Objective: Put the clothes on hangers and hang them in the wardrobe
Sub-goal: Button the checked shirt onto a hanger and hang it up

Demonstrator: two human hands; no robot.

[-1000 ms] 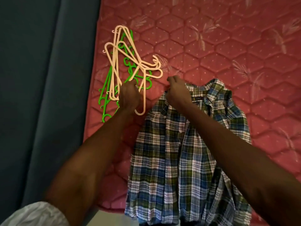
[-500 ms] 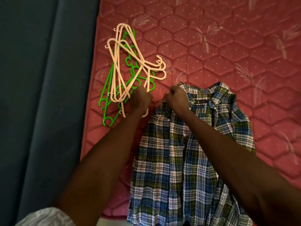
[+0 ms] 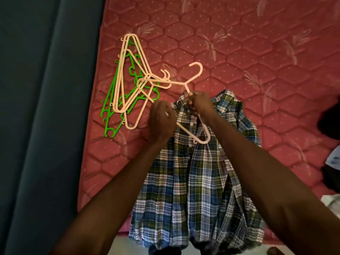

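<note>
Pink quilted mattress filled most of the view, with a dark blue padded edge running down its left side. Nearest the camera, a blue, green and white plaid shirt lay spread on the bed, its hem hanging over the near edge and its collar pointing to the far side, probably so the neck opening was easy to reach. At the collar, the right hand pinched the cloth together with one arm of a pale pink hanger, apparently to hold the neck open while the hanger went in. The left hand gripped the hanger's lower bar just left of the collar, which looked like steering. One shoulder end of the hanger lay on the shirt front near the placket, while its hook stuck up beyond the collar, so the hanger was not yet inside the shirt. Farther left lay a tangled pile of spare hangers, pink over green, and the held hanger's left end overlapped it and could snag. At the right edge sat dark clothes, hard to make out. No wardrobe was in sight.
</note>
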